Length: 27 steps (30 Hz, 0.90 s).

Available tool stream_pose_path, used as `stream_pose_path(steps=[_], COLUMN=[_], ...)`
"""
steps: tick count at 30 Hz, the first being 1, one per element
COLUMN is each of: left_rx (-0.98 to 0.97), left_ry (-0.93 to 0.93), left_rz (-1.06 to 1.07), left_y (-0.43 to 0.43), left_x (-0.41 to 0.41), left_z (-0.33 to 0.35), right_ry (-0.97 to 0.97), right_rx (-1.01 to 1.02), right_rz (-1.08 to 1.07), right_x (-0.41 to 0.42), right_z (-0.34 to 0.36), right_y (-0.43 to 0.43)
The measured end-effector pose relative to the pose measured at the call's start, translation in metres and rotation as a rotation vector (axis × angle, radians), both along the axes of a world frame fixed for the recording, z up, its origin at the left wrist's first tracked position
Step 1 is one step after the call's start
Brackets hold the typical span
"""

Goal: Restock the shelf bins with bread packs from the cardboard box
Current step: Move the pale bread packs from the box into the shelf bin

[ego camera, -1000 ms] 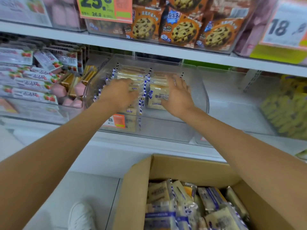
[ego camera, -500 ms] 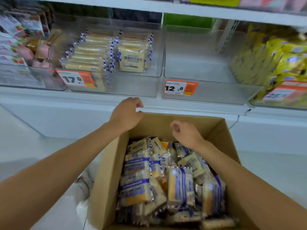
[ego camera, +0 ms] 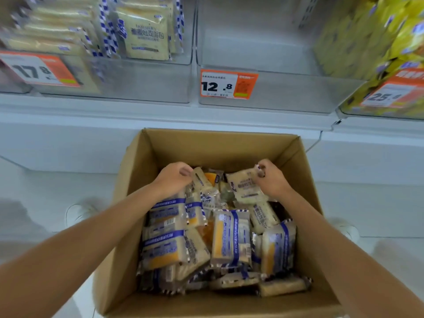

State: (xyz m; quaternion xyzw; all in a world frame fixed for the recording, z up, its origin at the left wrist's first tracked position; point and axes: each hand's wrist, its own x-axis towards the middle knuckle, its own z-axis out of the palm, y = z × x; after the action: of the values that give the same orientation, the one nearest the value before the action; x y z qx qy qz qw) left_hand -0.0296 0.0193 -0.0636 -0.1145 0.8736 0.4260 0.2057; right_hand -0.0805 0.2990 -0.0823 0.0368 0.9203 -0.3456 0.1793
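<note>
In the cardboard box [ego camera: 213, 148] (below shelf bins [ego camera: 286, 99]), left hand [ego camera: 173, 179] and right hand [ego camera: 271, 180] pinch bread packs [ego camera: 244, 188].

From the shelf bin [ego camera: 137, 81] 1 second ago, both hands have dropped into the cardboard box [ego camera: 220, 148]. The right hand [ego camera: 270, 180] now pinches a bread pack [ego camera: 245, 184] by its top edge, and the left hand [ego camera: 174, 177] touches a second bread pack [ego camera: 199, 180].

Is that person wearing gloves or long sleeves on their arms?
No gloves: the left hand and right hand are bare. The left forearm and right forearm are bare too, with no sleeve, watch or bracelet showing.
</note>
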Motion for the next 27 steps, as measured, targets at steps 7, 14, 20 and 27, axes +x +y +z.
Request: stream_pose_path(steps=[7,14,20,27], left_rx=[0.66,0.597,0.583,0.691], left_ry=[-0.276,-0.17,-0.133,-0.158], left_rz=[0.296,0.524,0.508,0.444], left_y=[0.017,-0.006,-0.011,0.008], left_x=[0.006,0.022,0.022,0.018], left_z=[0.024,0.009,0.003,0.021], right_ry=[-0.281,-0.474,-0.388,-0.059], right_rx=[-0.607,-0.108,0.224,-0.151], right_rz=[-0.048,0.325,0.537,0.077], right_x=[0.005,0.05,0.039,-0.009], right_z=[0.054,0.0,-0.009,0.075], right_y=[-0.039,-0.024,-0.025,-0.044])
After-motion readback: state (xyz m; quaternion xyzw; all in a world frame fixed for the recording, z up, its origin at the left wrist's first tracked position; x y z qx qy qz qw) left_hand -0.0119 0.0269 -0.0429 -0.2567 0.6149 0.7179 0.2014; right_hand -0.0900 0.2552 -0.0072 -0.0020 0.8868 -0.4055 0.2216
